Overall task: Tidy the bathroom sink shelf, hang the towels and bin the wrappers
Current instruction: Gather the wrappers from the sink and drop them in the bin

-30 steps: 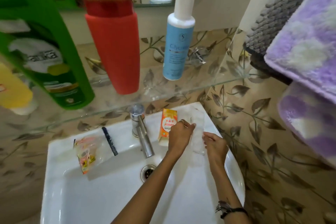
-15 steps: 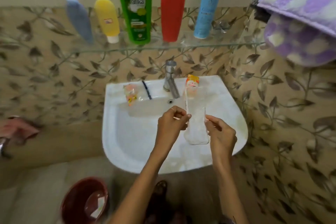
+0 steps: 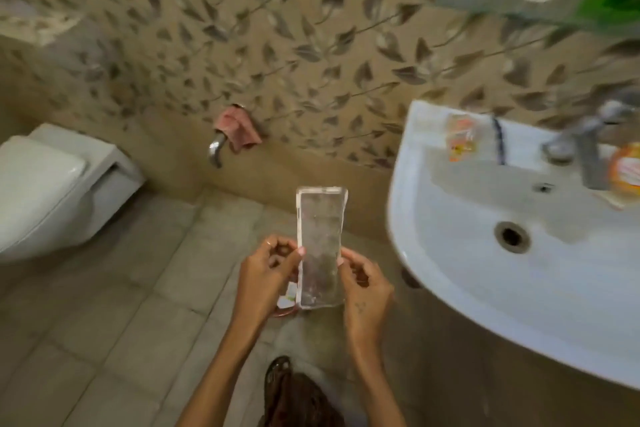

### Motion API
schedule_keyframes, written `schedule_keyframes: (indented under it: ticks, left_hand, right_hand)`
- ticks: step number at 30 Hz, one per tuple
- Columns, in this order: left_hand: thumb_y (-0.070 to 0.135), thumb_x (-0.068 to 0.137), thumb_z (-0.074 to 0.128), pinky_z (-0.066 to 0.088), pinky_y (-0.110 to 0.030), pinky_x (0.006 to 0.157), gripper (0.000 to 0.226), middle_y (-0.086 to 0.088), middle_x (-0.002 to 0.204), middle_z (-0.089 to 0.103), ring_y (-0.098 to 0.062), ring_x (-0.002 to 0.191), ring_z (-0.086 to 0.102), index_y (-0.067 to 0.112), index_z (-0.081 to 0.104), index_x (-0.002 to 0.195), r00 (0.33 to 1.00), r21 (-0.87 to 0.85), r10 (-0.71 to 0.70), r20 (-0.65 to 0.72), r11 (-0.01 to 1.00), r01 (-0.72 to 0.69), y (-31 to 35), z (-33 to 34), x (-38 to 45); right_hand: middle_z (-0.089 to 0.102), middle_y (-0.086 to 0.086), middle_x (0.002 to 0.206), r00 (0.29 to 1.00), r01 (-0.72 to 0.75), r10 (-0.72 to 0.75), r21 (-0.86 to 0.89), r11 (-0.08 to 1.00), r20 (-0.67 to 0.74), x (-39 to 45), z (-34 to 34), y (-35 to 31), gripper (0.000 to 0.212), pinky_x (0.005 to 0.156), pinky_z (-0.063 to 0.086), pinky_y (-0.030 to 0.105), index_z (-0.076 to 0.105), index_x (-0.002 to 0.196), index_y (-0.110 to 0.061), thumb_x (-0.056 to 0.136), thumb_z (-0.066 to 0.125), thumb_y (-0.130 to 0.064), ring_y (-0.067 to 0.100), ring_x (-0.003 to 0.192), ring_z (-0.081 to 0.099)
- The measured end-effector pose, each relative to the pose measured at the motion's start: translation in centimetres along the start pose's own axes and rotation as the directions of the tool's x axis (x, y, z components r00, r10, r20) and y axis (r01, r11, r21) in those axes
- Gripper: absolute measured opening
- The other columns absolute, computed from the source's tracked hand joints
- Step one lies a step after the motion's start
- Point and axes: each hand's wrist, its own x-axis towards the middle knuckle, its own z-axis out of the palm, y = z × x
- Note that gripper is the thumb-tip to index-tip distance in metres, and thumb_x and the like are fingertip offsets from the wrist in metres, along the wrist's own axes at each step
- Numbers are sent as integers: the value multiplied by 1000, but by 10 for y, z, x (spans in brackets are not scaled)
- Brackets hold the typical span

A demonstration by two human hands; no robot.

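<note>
The clear, flat, rectangular plastic wrapper (image 3: 320, 246) is held upright over the floor, left of the white ceramic sink (image 3: 460, 274). Left hand (image 3: 266, 274) and right hand (image 3: 367, 288) fingers pinch its long edges. Judged light, flimsy and slippery; grip the edges firmly.

I see a white sink (image 3: 433, 253) on the right. On its back ledge lie a crumpled orange wrapper (image 3: 460, 139), a thin dark stick (image 3: 498, 142) beside it, and an orange packet (image 3: 627, 172) right of the tap (image 3: 585, 152). Bottles stand blurred on the glass shelf (image 3: 485, 7) above. Below me is tiled floor (image 3: 104, 340).
</note>
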Motion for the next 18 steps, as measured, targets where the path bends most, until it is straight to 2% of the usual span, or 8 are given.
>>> schedule_keyframes:
  ticks: [2,6,8,10,12,15,18]
  left_hand:
    - [9,82,68,55,-26,56,15,6,64,70,-7,58,65,21,63,73,995,49,-93,-31,994,94,-56,-22,23]
    - [13,83,66,56,-37,60,5,-2,73,72,-20,65,68,12,67,78,976,147,-205,-72,966,214,-186,-43,76]
    - [11,83,65,54,-33,56,7,-8,74,71,-23,64,66,9,67,78,958,141,-257,-125,952,273,-251,-45,107]
    - [8,84,62,48,-22,45,10,-8,65,67,-17,53,61,8,66,75,936,111,-315,-156,936,333,-314,-42,137]
    - [8,85,62,44,-17,41,14,-6,60,65,-9,45,56,12,64,72,919,95,-369,-136,919,383,-368,-34,163]
    - [5,87,57,43,-16,41,23,-6,62,65,-8,44,55,17,61,69,867,72,-489,-92,865,496,-440,-26,190]
    - [2,88,50,47,-26,52,25,-12,75,67,-20,59,60,20,61,75,796,80,-600,-79,793,605,-477,-22,197]
  right_hand:
    - [73,1,92,991,-87,92,-58,994,93,5,44,46,19,80,55,36,75,92,-17,81,66,-3,16,85,68]
    - [74,4,92,952,-204,235,-169,964,194,29,127,164,16,77,55,37,74,89,-18,84,64,-7,21,85,69]
    - [74,5,89,937,-241,286,-220,945,201,45,165,227,12,71,53,29,74,90,-15,83,64,-10,21,81,68]
    - [73,2,84,927,-258,312,-249,933,206,62,196,291,12,63,49,17,74,87,-16,83,64,-10,17,75,67]
    - [73,1,83,919,-255,328,-303,918,220,79,221,350,12,61,46,13,74,84,-16,82,65,-8,14,74,66]
    - [74,13,87,894,-264,377,-396,880,241,99,243,432,12,71,51,31,73,87,-9,80,65,-3,23,78,66]
    - [67,20,99,852,-318,454,-431,844,260,110,248,474,23,83,49,44,66,102,-3,80,62,2,27,88,61]
